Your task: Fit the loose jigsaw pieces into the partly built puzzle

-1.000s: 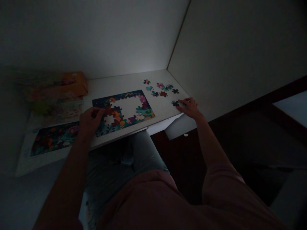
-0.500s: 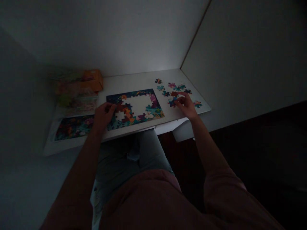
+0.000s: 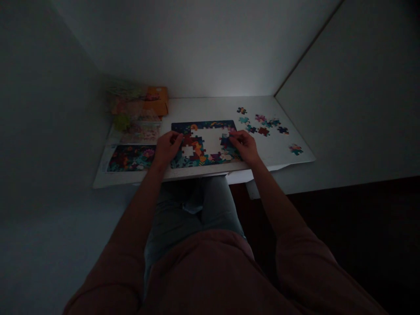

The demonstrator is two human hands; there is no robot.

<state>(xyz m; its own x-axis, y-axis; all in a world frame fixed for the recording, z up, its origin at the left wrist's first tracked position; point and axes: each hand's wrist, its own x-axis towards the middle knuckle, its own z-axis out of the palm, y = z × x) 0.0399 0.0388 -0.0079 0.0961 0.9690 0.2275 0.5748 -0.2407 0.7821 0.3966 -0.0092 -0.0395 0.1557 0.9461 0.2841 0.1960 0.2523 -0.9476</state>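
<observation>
A partly assembled jigsaw puzzle [image 3: 215, 124] lies on the white table, with a large gap in its middle and a smaller one at lower left. My right hand [image 3: 245, 148] pinches a blue puzzle piece [image 3: 225, 139] over the right side of the large gap. I cannot tell whether that piece touches its neighbours. At the puzzle's left edge, my left hand [image 3: 168, 148] has its thumb and forefinger closed together; whatever is between them is hidden. Several loose puzzle pieces [image 3: 263, 131] are scattered to the right, one [image 3: 295, 149] apart from the others.
A picture sheet [image 3: 131, 158] showing a similar design lies left of the puzzle. Behind it are an orange box [image 3: 158, 100] and blurred clear packaging [image 3: 139, 131]. Walls rise behind and to the right of the white table [image 3: 197, 107]. The scene is dim.
My right hand has moved left from among the loose pieces to the puzzle's gap, carrying the blue piece. My left hand stays by the puzzle's left edge. The camera view has shifted.
</observation>
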